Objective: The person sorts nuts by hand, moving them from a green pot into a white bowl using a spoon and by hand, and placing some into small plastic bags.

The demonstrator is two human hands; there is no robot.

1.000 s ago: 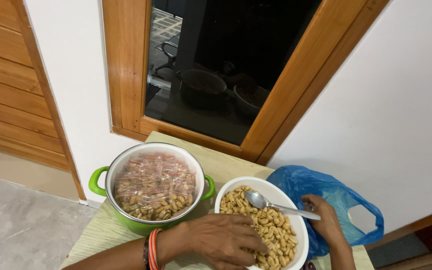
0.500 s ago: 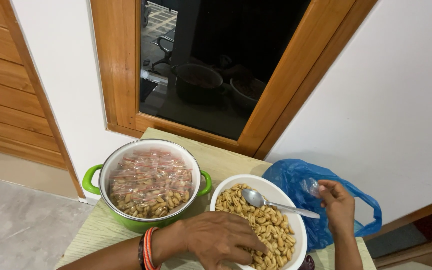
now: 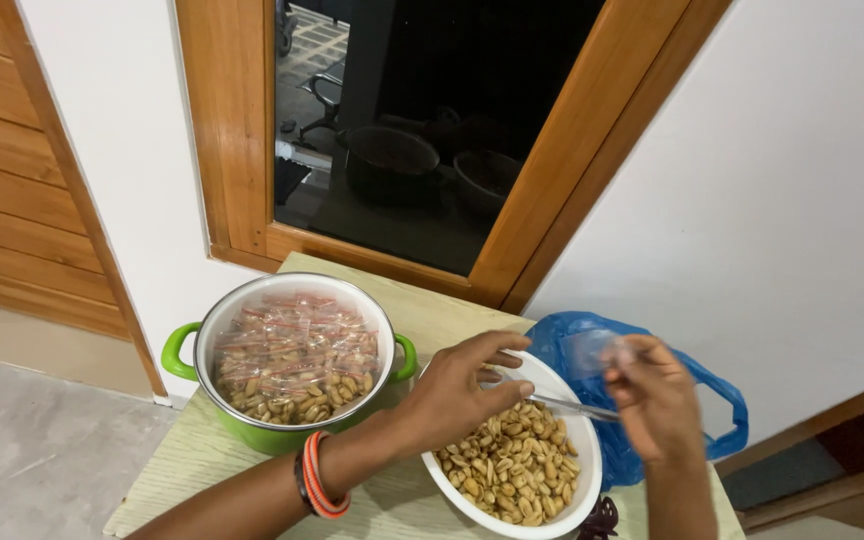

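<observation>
A small clear bag [image 3: 592, 352] is pinched in the right hand's [image 3: 655, 400] fingertips, above the white bowl [image 3: 580, 470] of peanuts [image 3: 512, 465]. The left hand [image 3: 462, 385] hovers over the bowl's rim, fingers loosely spread, holding nothing. A spoon [image 3: 572, 406] lies between the hands. Left of them: green pot [image 3: 287, 350]; behind the right, blue bag [image 3: 712, 400].

Both hands [image 3: 462, 385] [image 3: 657, 400] raised, fingers curled

A single head-worn camera looks steeply down and forward from close above a small table [image 3: 202, 470], toward a white wall [image 3: 782, 200] and wooden-framed window [image 3: 432, 130]; both forearms enter from the bottom edge.
</observation>
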